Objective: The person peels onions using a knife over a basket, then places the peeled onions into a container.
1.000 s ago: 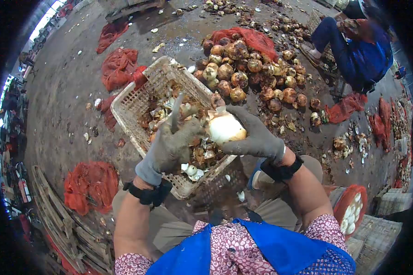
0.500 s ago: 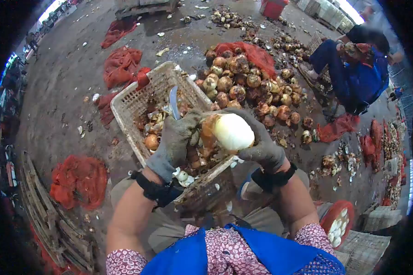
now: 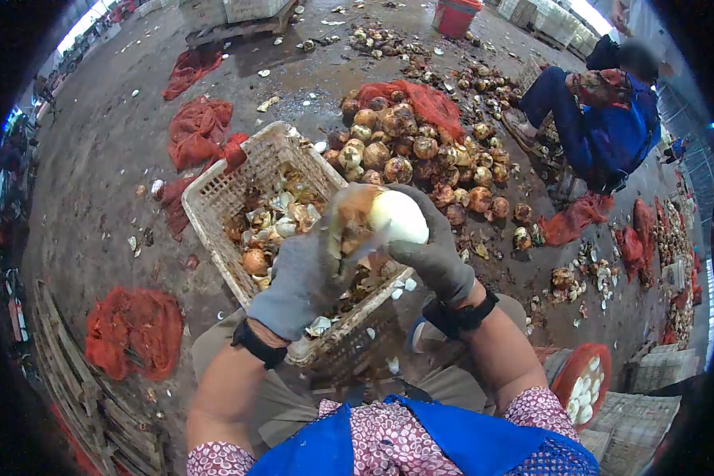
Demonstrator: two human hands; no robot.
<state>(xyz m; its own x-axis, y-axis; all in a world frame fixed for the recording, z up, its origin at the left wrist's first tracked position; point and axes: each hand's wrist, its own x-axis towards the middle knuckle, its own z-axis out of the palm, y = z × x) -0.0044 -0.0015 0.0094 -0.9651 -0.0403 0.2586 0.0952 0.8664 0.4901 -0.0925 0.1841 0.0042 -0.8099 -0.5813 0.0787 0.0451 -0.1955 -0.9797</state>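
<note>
Above the crate my right hand [image 3: 440, 258], in a grey work glove, grips an onion [image 3: 399, 216] whose right side is bare and white. Brown loose skin [image 3: 357, 208] still wraps its left side. My left hand [image 3: 305, 274], also gloved, is closed at the skin side of the onion. A knife blade [image 3: 371, 242], smeared by motion, shows below the onion at my left fingers; its handle is hidden in the glove. Under both hands stands a dirty cream plastic crate [image 3: 214, 258], holding onion skins [image 3: 282, 214] and a brown onion [image 3: 255, 261].
A heap of unpeeled onions [image 3: 424, 148] with red netting [image 3: 420, 103] lies beyond the crate. At the right sits another person [image 3: 611, 127]. White peeled onions fill a red-rimmed container [image 3: 585, 401] near my right side. Wooden slats [image 3: 87, 381] lie at the left.
The knife blade, upright above my left hand before, now points down and right by the onion. My left hand has turned against the onion's skin. The view has shifted slightly.
</note>
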